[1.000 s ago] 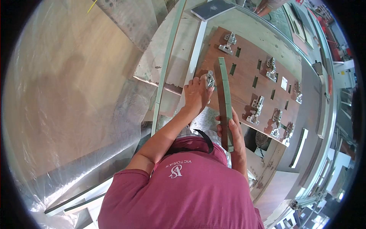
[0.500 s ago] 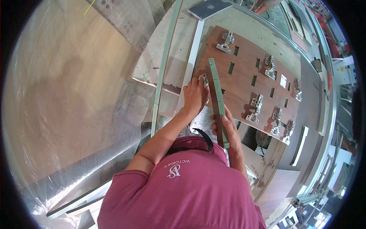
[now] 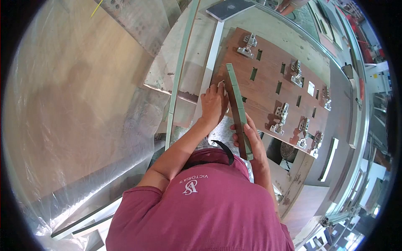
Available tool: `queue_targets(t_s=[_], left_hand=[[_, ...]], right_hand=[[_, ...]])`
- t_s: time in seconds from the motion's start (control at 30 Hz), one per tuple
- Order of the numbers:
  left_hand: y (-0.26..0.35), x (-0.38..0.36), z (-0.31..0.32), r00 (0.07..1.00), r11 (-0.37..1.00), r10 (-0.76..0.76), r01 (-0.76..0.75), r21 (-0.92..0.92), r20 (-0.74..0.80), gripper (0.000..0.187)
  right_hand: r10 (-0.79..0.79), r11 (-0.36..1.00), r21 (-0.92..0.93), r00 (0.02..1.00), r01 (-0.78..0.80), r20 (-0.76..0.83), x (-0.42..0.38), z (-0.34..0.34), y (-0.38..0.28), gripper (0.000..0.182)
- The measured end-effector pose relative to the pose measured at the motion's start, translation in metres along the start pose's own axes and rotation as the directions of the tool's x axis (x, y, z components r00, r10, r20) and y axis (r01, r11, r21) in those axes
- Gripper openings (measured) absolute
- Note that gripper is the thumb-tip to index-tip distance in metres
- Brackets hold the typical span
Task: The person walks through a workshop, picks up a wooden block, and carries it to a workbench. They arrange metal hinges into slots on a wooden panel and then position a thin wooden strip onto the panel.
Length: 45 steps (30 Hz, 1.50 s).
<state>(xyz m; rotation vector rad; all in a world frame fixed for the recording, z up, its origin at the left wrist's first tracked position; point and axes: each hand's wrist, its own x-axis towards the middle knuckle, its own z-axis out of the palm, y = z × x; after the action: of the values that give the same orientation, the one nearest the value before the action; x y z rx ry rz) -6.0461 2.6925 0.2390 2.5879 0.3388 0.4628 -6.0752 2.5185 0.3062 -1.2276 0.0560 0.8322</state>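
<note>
My right hand (image 3: 254, 140) grips the near end of a narrow wooden strip (image 3: 238, 109), with the thumb on one side and fingers on the other. The strip has a brown face and a pale green edge marked by short cross lines. It stands on edge, slanting away from my body. On its left, my left hand (image 3: 214, 104) is closed with curled fingers near the strip's far half. Something small and pale shows at its fingertips, too hidden to name. Behind them lies a brown wood panel (image 3: 268, 75) with slots and several metal hinges (image 3: 281, 118).
A long green-edged strip (image 3: 180, 75) and a white strip (image 3: 212, 54) lie to the left. A dark flat block (image 3: 230, 9) sits at the far end. Plastic-wrapped board (image 3: 75, 113) fills the left side. Another person's hand (image 3: 287, 7) shows at the top.
The wooden strip has shifted slightly, its far end moving a little left and its near end slightly up. Both hands stay nearly in place.
</note>
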Motion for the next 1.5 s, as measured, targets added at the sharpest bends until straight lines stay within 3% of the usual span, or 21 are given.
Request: queue_targets(t_s=[0.63,0.77,0.97,1.03,1.13,1.23,1.37,1.5], left_hand=[[0.0,-0.001,0.004,0.999,0.998,0.025,-0.022,0.056,-0.043,0.041],[0.001,0.001,0.001,1.0,1.0,-0.022,0.022,-0.013,0.007,0.041],[0.001,-0.001,0.002,0.998,0.997,0.047,-0.044,0.057,-0.051,0.043],[0.003,0.002,-0.001,0.999,0.999,-0.036,0.036,-0.002,0.031,0.044],[0.007,0.001,-0.007,0.998,0.999,-0.036,0.037,-0.017,0.051,0.043],[0.003,0.0,0.005,0.999,1.0,0.011,-0.011,0.01,-0.047,0.041],[0.003,0.0,0.004,1.0,1.0,-0.028,0.028,0.002,-0.006,0.039],[0.019,0.003,-0.005,0.997,0.994,-0.076,0.073,0.08,0.031,0.053]], right_hand=[[-0.01,1.0,0.004,1.0,0.01,0.015,0.002,0.003,-0.007,0.064],[-0.007,1.0,-0.015,1.0,0.007,-0.005,0.005,0.002,-0.004,0.064],[-0.054,0.998,-0.027,0.998,0.055,0.035,0.006,-0.001,-0.003,0.063],[0.002,1.0,-0.003,1.0,-0.001,0.02,0.009,-0.004,-0.001,0.065],[0.013,0.999,0.051,1.0,-0.014,0.028,0.004,-0.008,-0.004,0.065],[0.011,0.994,0.105,1.0,-0.012,0.014,-0.006,-0.014,-0.011,0.065],[-0.019,0.982,0.186,0.999,0.012,0.04,-0.022,-0.039,-0.017,0.067],[-0.021,0.97,0.242,0.999,0.013,0.031,-0.043,-0.073,-0.031,0.068]])
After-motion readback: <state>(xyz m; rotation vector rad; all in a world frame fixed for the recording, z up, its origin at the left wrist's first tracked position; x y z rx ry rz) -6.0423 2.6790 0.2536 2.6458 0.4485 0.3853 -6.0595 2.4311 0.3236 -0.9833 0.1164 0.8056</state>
